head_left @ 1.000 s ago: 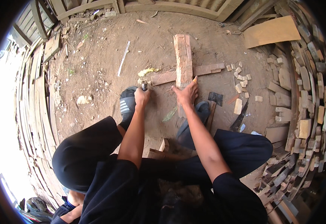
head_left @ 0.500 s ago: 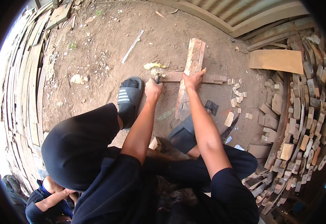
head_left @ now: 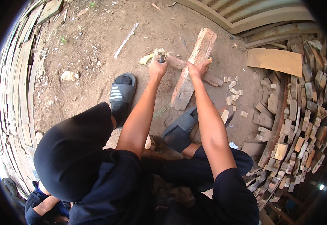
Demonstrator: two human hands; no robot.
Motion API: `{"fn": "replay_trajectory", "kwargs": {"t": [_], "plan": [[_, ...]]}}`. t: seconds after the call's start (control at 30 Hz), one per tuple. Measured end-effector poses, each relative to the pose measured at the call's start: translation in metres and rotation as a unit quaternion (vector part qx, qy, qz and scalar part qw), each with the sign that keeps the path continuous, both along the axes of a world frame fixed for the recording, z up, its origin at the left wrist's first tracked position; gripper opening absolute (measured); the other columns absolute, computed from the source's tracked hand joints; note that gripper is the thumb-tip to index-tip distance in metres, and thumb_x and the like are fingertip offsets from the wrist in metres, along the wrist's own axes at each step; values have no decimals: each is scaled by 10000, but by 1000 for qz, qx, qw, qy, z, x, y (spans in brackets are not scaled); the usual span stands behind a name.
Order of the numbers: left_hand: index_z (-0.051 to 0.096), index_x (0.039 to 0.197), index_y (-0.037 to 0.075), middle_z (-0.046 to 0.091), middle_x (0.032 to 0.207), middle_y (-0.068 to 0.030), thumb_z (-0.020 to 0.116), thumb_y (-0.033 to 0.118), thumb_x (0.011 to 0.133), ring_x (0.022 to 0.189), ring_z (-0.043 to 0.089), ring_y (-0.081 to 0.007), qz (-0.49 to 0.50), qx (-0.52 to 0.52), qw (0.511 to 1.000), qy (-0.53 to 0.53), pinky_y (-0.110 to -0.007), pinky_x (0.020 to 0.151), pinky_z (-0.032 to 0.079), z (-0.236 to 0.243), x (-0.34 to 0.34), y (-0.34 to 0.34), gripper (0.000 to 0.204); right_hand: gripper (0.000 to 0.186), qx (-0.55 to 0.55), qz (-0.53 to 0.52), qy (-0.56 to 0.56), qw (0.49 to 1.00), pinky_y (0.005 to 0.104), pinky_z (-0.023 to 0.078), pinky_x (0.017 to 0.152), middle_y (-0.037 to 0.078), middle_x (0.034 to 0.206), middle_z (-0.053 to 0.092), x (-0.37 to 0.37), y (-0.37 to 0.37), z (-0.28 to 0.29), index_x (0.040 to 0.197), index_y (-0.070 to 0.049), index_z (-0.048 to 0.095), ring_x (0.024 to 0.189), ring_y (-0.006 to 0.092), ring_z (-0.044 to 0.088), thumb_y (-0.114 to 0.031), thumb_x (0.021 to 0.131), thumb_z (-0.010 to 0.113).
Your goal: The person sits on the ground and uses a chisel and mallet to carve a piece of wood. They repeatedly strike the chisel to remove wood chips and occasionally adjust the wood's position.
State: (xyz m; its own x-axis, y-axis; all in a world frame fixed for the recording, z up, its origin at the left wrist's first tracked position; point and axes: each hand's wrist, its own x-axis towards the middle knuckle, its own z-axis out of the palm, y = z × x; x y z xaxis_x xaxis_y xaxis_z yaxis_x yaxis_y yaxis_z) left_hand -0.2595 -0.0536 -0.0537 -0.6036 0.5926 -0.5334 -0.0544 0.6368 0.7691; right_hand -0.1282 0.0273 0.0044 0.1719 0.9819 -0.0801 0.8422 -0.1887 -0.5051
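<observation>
A rough, pale reddish wooden block [head_left: 182, 90] slants across the ground ahead of me. My right hand [head_left: 198, 69] is closed around its middle, with something yellow-orange showing at the fingertips. A narrower plank [head_left: 212, 80] lies crosswise under the block and sticks out on both sides. Beside the plank's left end, my left hand [head_left: 157, 69] is wrapped around a dark-handled tool [head_left: 161, 59] topped with frayed tan fibres [head_left: 159, 51]; the rest of the tool is hidden, so its kind cannot be told. A yellowish scrap [head_left: 145, 59] lies just left of that hand.
Small cut wood pieces [head_left: 234, 90] are scattered right of the plank. A large stack of wood offcuts [head_left: 294, 138] curves along the right, below a tan board [head_left: 275, 61]. My sandalled feet [head_left: 123, 93] flank the work. Another person [head_left: 45, 204] sits at lower left.
The block and the crosswise plank have turned clockwise, and the block's far end has swung up and right. My left hand has moved farther away with the tool. The whole view has shifted slightly.
</observation>
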Motion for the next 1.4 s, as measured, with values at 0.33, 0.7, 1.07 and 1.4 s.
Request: {"fn": "replay_trajectory", "kwargs": {"t": [0.33, 0.7, 1.07, 1.4], "plan": [[677, 744, -11, 651, 709, -111, 790, 337, 617, 608, 618, -207, -200, -91, 965, -143, -320, 565, 475, -17, 20, -64, 387, 1190, -35, -25, -11, 999, 406, 291, 1059, 324, 1325, 340, 16, 4, -34, 1376, 88, 63, 1247, 418, 352, -353, 580, 831], [648, 740, -46, 565, 577, -57, 787, 479, 628, 379, 387, -100, -345, -112, 925, -112, -289, 362, 284, 21, 10, -66, 554, 694, 5, 54, 100, 993, 440, 317, 1029, 295, 1286, 394, 71, -88, -9, 1291, 88, 331, 1214, 406, 382, -257, 783, 655], [706, 765, 81, 631, 618, -26, 708, 196, 706, 385, 400, -83, -206, -37, 962, -177, -273, 355, 309, 9, 25, -86, 129, 443, 96, 290, -84, 948, 458, 341, 1013, 158, 1335, 426, 77, -162, -12, 1187, 17, 498, 1255, 345, 366, -41, 754, 571], [678, 744, -6, 482, 514, -9, 751, 337, 706, 372, 372, -104, -200, -34, 972, -115, -290, 356, 273, 0, 51, -70, 353, 346, 121, 326, -115, 931, 395, 423, 901, 137, 1156, 501, 70, -191, -16, 1097, -13, 533, 1121, 294, 463, 18, 752, 532]]}}
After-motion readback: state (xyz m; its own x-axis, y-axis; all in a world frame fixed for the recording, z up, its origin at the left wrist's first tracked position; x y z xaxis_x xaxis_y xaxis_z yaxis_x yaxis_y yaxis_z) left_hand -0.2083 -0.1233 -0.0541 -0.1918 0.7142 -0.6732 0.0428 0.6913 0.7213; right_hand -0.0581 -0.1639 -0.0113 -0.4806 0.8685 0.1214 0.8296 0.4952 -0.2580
